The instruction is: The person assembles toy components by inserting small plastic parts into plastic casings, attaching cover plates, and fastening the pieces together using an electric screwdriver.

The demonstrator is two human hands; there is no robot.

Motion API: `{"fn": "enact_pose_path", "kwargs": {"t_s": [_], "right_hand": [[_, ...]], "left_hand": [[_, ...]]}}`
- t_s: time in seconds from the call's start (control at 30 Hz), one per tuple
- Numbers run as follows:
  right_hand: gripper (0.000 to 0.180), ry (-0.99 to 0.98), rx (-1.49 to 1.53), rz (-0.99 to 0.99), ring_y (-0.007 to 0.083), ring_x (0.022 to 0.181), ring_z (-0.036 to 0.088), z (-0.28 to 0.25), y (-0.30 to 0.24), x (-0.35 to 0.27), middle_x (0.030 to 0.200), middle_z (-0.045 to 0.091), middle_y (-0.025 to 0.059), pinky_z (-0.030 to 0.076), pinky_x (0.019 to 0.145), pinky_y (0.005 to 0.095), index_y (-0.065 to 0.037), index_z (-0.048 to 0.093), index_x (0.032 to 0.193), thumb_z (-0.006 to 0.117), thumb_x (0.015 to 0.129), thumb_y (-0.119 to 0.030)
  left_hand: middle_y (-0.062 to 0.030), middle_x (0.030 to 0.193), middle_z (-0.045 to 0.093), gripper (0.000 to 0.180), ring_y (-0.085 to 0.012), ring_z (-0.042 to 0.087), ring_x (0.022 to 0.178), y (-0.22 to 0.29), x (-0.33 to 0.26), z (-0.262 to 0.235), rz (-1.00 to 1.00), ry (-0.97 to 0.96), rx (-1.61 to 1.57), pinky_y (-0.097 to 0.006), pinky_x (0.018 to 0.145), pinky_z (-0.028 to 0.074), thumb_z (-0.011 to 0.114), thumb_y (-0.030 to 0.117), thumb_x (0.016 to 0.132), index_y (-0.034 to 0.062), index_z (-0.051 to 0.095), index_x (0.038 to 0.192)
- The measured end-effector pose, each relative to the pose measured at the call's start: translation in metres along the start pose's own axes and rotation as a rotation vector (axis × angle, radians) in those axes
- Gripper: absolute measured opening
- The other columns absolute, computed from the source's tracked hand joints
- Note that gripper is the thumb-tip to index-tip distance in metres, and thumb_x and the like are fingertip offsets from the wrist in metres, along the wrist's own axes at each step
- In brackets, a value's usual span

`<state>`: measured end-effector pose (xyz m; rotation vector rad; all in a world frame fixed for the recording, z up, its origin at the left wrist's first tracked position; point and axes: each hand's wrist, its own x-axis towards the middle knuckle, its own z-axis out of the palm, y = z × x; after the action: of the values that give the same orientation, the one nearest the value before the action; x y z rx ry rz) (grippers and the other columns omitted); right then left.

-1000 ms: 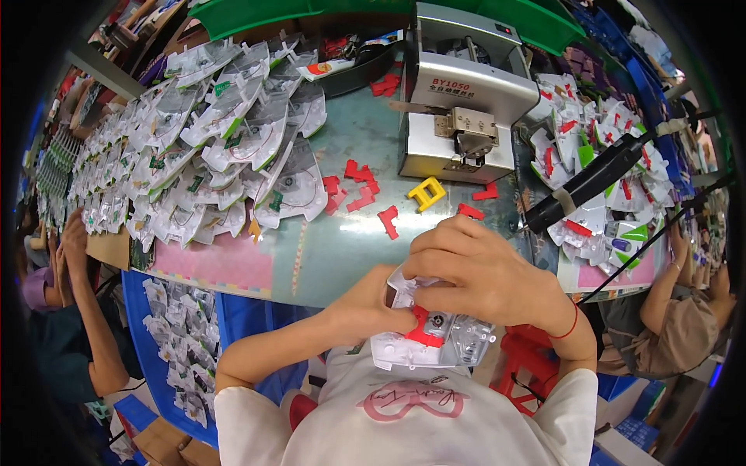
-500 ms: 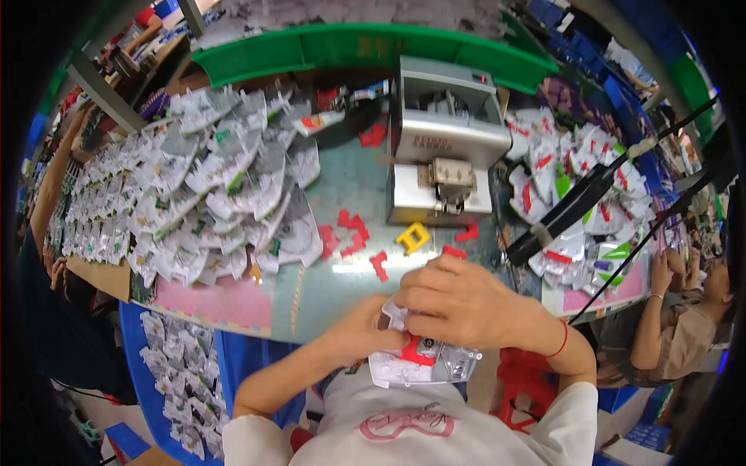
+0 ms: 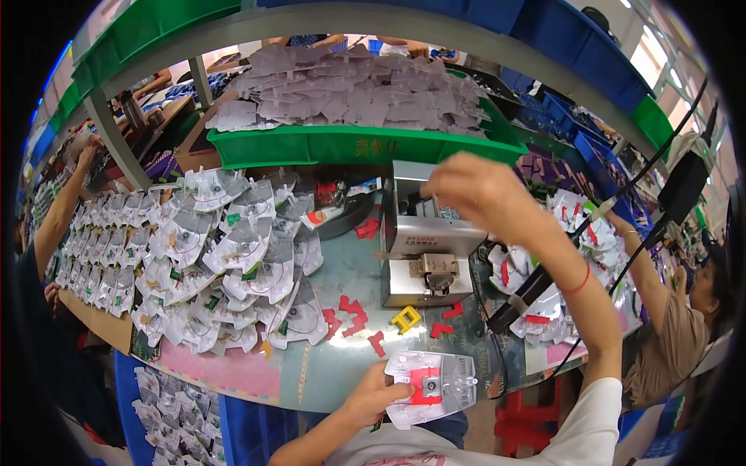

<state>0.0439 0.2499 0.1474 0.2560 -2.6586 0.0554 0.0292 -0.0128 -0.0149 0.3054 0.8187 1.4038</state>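
Low centre of the frame, the left hand (image 3: 371,398) pinches a clear tray (image 3: 432,387) with a red clip (image 3: 422,384). Right hand (image 3: 475,189) (fingers curled, holding nothing visible) rests atop the press (image 3: 426,242). Best kept level, I judge.

**Left hand low and gripping, right arm stretched up**

Left hand (image 3: 371,394) sits low near the body, forearm entering from the bottom edge, fingers curled, thumb on top in a pinch grip. Right hand (image 3: 475,186) is raised far forward, arm extended from lower right, wrist bent, fingers curled downward, palm facing down.
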Motion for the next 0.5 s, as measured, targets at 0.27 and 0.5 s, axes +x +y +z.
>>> {"fn": "enact_pose_path", "kwargs": {"t_s": [0.27, 0.5], "right_hand": [[0.023, 0.112, -0.321, 0.245, 0.0286, 0.081, 0.057, 0.038, 0.111, 0.066, 0.086, 0.058, 0.0096, 0.047, 0.068, 0.0378, -0.007, 0.06, 0.096, 0.059, 0.073, -0.007], [0.019, -0.03, -0.592, 0.221, 0.0276, 0.089, 0.056, 0.076, 0.161, 0.087, 0.093, 0.057, 0.0078, 0.047, 0.074, 0.0382, -0.011, 0.06, 0.093, 0.056, 0.074, -0.01]], "left_hand": [[-0.0073, 0.095, 0.06, 0.032, -0.013, 0.057, 0.083, -0.003, 0.001, 0.002, -0.023, 0.019, -0.006, -0.028, 0.075, 0.046, 0.055, 0.002, 0.073, -0.0039, 0.052, 0.104], [-0.0085, 0.097, 0.058, 0.036, -0.0138, 0.056, 0.085, 0.001, 0.002, -0.009, -0.025, 0.072, -0.052, -0.029, 0.075, 0.046, 0.056, 0.001, 0.073, -0.0031, 0.049, 0.108]]}}
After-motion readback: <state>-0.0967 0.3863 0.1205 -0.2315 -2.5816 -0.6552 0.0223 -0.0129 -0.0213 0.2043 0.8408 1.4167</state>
